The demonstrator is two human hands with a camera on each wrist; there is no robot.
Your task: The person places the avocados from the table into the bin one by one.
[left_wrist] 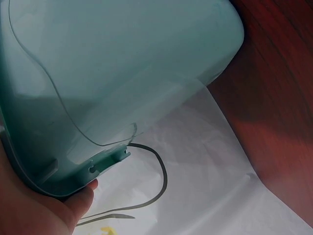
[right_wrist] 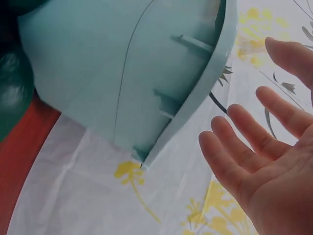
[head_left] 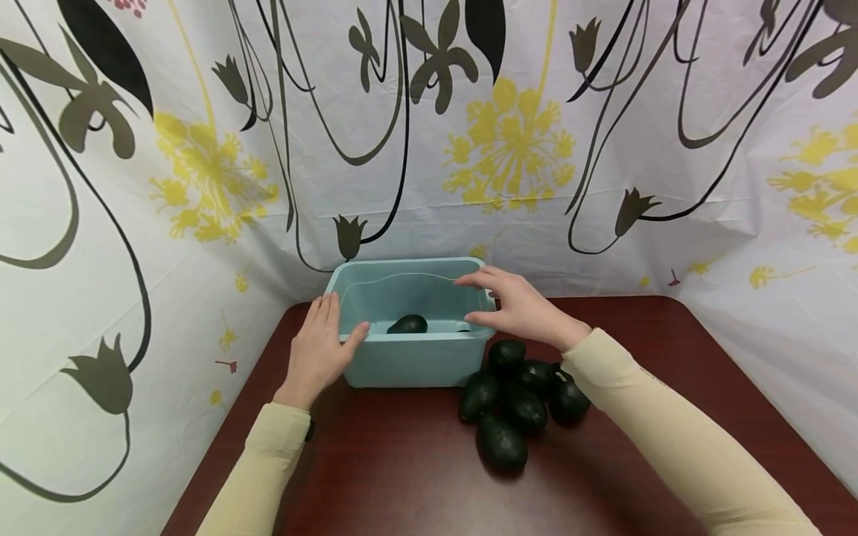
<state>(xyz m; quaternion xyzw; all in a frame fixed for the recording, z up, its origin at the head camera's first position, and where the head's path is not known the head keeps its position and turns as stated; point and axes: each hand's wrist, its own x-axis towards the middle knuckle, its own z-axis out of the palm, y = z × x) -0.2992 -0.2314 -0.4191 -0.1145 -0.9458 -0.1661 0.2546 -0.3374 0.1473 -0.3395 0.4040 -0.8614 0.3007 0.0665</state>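
A light blue plastic bin [head_left: 415, 362] stands near the back of the table. My left hand [head_left: 318, 353] rests at its front left corner, with fairly straight fingers along the left rim and the thumb over the front rim. In the left wrist view, fingertips show beside the bin's outer wall [left_wrist: 122, 58]. My right hand [head_left: 519, 305] hovers by the right rim, its fingers spread and nothing in them; the right wrist view shows this hand [right_wrist: 274, 166] apart from the rim. Inside the bin lies a dark avocado [head_left: 409, 324]. Several avocados [head_left: 523, 407] lie in a cluster below my right forearm.
The dark red wooden table [head_left: 389, 476] extends in front of the bin. A white cloth [head_left: 429, 186] with yellow and grey flower prints hangs behind and at both sides of the table.
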